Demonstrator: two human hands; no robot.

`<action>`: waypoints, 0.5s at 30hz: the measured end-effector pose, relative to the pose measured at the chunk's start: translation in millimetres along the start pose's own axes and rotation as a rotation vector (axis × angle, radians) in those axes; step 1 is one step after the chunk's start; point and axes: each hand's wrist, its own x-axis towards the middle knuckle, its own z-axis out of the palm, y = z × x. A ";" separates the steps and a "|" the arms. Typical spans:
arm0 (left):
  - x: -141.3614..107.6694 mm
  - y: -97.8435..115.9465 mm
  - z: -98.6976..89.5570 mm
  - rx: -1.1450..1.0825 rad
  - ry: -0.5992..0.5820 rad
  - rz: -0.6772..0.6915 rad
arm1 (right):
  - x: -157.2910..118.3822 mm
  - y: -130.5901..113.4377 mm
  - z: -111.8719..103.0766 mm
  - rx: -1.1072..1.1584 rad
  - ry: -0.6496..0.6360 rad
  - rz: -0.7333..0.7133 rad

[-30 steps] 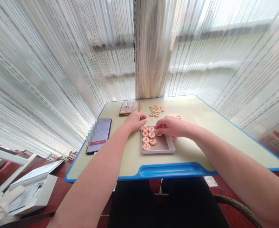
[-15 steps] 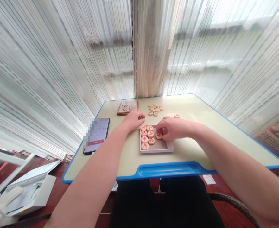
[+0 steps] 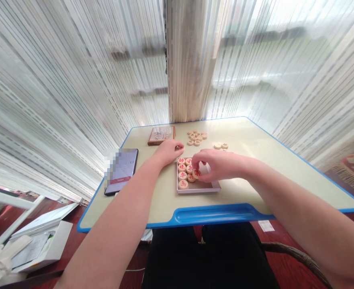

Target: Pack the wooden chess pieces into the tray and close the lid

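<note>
A shallow open box (image 3: 205,190) sits on the table. Round wooden Chinese chess pieces with red characters lie in its left part, among them a corner piece (image 3: 183,184). Over the box, my right hand (image 3: 214,164) is closed on another red-marked Chinese chess piece (image 3: 197,174), which is tilted and overlaps the pieces on its left in view. My left hand (image 3: 169,152) rests just beyond the box's far left corner. Its fingers are pinched around a small pale round piece, mostly hidden, that looks like another chess piece.
More chess pieces (image 3: 197,137) are heaped past the box, and a few others (image 3: 217,145) lie behind my right hand. A brown-edged flat box (image 3: 161,135) is at the back left. The phone (image 3: 124,168) lies at the table's left edge; a blue tray groove (image 3: 209,215) lines the front.
My right hand has shifted left within the box, bringing its piece up against the column of red pieces. My left hand has stayed nearly still.
</note>
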 end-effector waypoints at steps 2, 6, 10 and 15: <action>-0.2 -0.8 0.2 -0.007 0.003 0.002 | 0.7 -4.3 3.0 0.007 -0.010 -0.037; -1.0 -0.9 0.1 -0.020 0.005 0.002 | 2.7 -7.8 7.9 0.003 -0.017 -0.079; -0.8 -0.3 -0.3 -0.006 0.007 0.008 | 3.5 -7.5 9.2 -0.016 -0.005 -0.077; -0.1 -0.9 -0.2 0.006 -0.004 -0.003 | 4.0 -6.9 9.2 -0.021 0.014 -0.075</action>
